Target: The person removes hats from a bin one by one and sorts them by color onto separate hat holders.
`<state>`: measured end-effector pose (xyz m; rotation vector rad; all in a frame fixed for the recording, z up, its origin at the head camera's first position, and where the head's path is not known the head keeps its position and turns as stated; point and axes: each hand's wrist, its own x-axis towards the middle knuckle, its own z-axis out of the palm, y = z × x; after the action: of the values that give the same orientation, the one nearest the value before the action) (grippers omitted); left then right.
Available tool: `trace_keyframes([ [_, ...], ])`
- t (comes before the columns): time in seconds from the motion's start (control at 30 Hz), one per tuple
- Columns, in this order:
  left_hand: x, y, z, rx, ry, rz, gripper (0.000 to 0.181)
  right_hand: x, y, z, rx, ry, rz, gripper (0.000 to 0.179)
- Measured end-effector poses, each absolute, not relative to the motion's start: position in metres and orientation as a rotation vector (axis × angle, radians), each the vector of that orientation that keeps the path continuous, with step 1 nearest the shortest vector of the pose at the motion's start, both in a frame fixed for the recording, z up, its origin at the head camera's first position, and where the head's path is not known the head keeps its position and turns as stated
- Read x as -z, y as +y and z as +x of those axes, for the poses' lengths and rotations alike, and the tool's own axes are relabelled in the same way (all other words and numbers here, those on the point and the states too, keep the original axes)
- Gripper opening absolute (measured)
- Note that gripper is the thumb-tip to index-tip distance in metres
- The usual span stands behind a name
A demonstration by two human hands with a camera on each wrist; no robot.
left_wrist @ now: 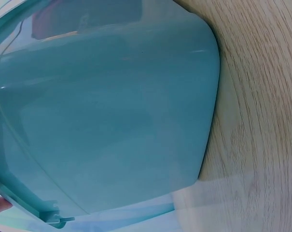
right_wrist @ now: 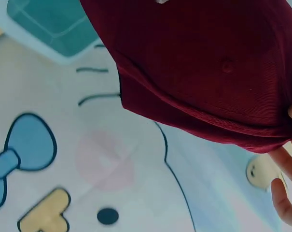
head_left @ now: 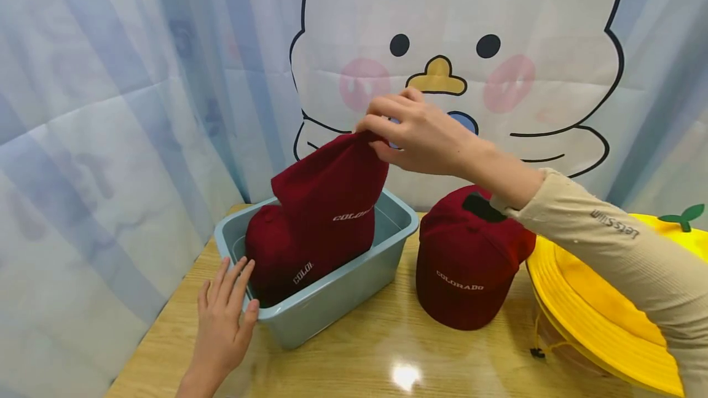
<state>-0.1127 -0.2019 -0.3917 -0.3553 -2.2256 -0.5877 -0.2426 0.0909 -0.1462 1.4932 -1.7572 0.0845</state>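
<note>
My right hand (head_left: 417, 134) pinches the edge of a maroon baseball cap (head_left: 337, 183) and holds it up, tilted, over a light blue plastic bin (head_left: 337, 312). White lettering shows on its front, and its lower part dips inside the bin's rim. In the right wrist view the cap (right_wrist: 199, 72) hangs from the fingertips at the right side. Another maroon cap (head_left: 268, 244) lies in the left part of the bin, partly covered by the raised one. At the bin's left end, my left hand (head_left: 224, 315) rests on the rim with spread, fairly straight fingers.
Right of the bin, a maroon "COLORADO" cap (head_left: 464, 269) sits on the wooden table (head_left: 376, 361). Beside it is a wide-brimmed yellow hat (head_left: 603, 306) with a green sprout, partly behind my right sleeve. A curtain (head_left: 138, 109) with a cartoon print hangs behind the table.
</note>
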Motion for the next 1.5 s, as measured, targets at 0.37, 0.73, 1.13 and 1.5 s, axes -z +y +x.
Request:
trace_keyframes([
  [0.37, 0.393, -0.201, -0.113, 0.590, -2.197, -0.367, 0.050, 0.102, 0.152, -0.223, -0.061, -1.883, 1.316, 0.022],
  [0.73, 0.392, -0.203, -0.113, 0.615, -2.204, -0.358, 0.049, 0.111, 0.210, -0.235, 0.102, -2.082, 1.174, 0.027],
  [1.13, 0.393, -0.201, -0.112, 0.608, -2.183, -0.375, 0.050, 0.168, 0.230, -0.249, 0.103, -2.192, 1.215, 0.029],
  [1.5, 0.393, -0.203, -0.108, 0.623, -2.205, -0.363, 0.047, 0.215, 0.231, -0.221, 0.123, -2.297, 1.333, 0.030],
])
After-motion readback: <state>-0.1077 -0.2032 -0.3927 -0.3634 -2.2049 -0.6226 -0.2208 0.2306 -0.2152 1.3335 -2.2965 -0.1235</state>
